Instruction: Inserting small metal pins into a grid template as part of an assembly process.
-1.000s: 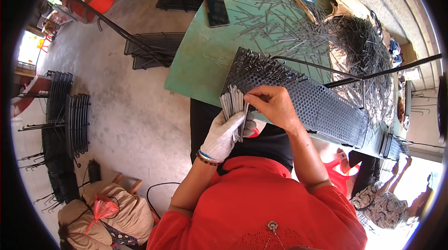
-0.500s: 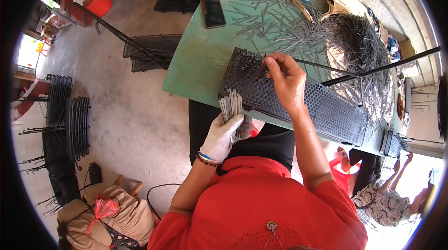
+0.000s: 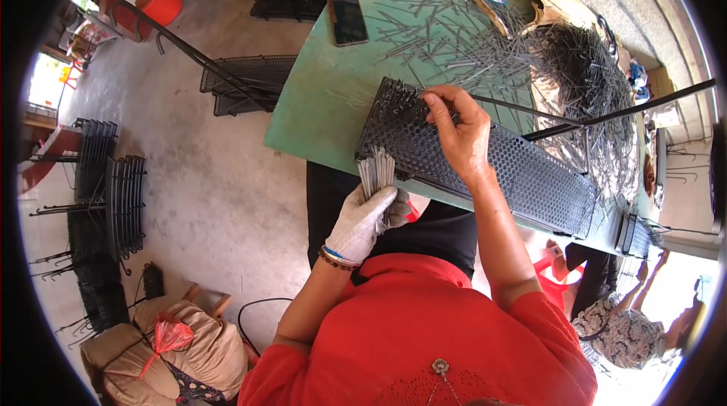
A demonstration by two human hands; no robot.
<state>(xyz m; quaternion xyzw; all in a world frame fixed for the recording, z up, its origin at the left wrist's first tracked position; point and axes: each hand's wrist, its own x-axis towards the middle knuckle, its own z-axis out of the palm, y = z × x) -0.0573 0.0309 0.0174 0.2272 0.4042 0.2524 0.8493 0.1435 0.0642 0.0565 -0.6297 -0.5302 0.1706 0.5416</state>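
My left hand (image 3: pixel 363 218), in a white knit glove with a beaded bracelet at the wrist, is closed around a bundle of thin grey metal rods (image 3: pixel 376 171). The rods stick up toward the table's near edge. My bare right hand (image 3: pixel 460 127) hovers over a long black perforated metal panel (image 3: pixel 522 171), its thumb and fingertips pinched together. Whatever lies between those fingertips is too small to make out. Just left of them, the panel's far left end bristles with small dark upright pieces (image 3: pixel 397 99).
The panel lies along the near edge of a green table (image 3: pixel 314 114). Loose rods (image 3: pixel 432 35), a dark heap of rods (image 3: pixel 579 65) and a phone (image 3: pixel 348 20) lie farther back. Black racks (image 3: pixel 125 205) stand at left; another person (image 3: pixel 625 326) works at lower right.
My right hand has shifted slightly left over the panel, and its fingers have drawn in a little. My left hand stays nearly still with its bundle.
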